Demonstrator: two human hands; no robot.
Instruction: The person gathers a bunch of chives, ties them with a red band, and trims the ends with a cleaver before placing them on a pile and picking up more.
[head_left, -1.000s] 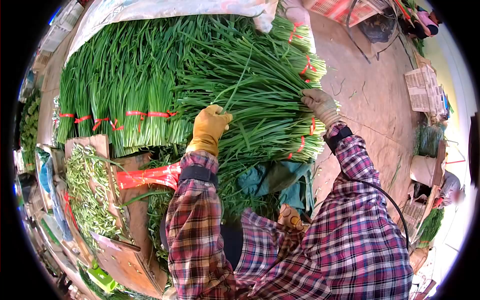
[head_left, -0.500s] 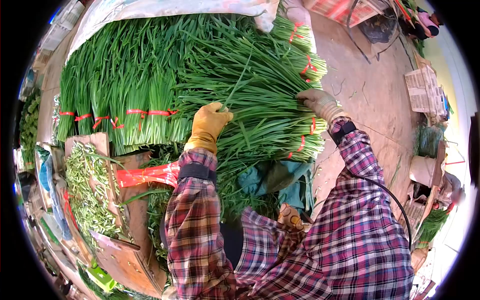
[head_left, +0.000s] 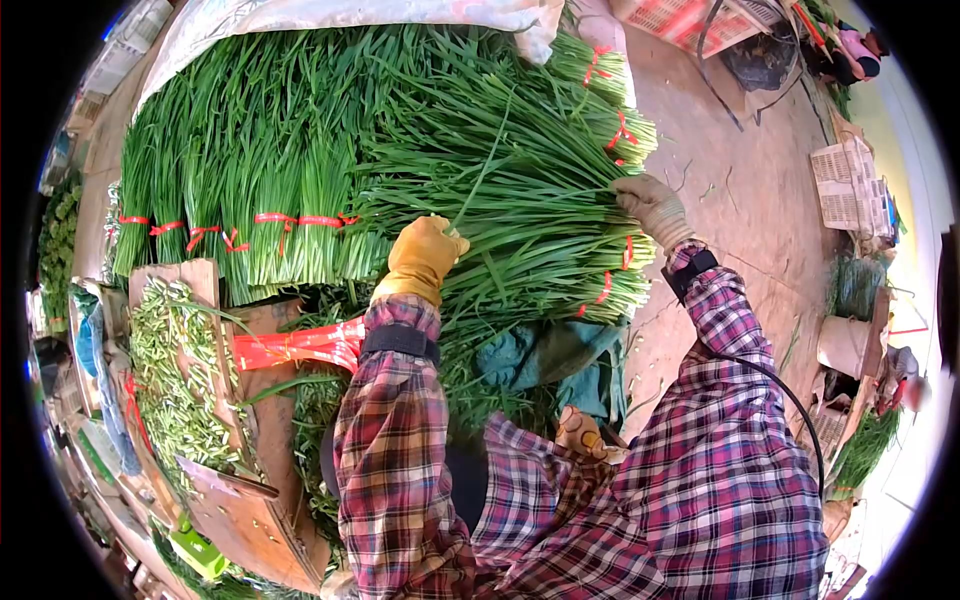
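Observation:
Long green garlic chives (head_left: 480,150) lie in a thick layer in front of me, many tied in bundles with red bands. My left hand (head_left: 422,255), in a yellow glove, is closed on a single chive blade (head_left: 488,165) that slants up and to the right over the pile. At the right edge of the layer, my right hand (head_left: 652,207) wears a pale glove. Its fingers are curled at the stem end of some chives, pinching them; the fingertips are partly hidden. Tied bundles (head_left: 290,240) stand side by side to the left.
A wooden board (head_left: 245,510) with cut stem pieces (head_left: 185,380) is at the lower left, beside red ribbons (head_left: 300,347). Teal cloth (head_left: 540,355) lies below the chives. White sheeting (head_left: 350,14) covers the far edge. A crate (head_left: 845,185) stands right; a person (head_left: 855,50) is at the upper right.
My right hand has shifted slightly right, toward the stem ends. My left hand has moved a little down and right, still with the blade in it.

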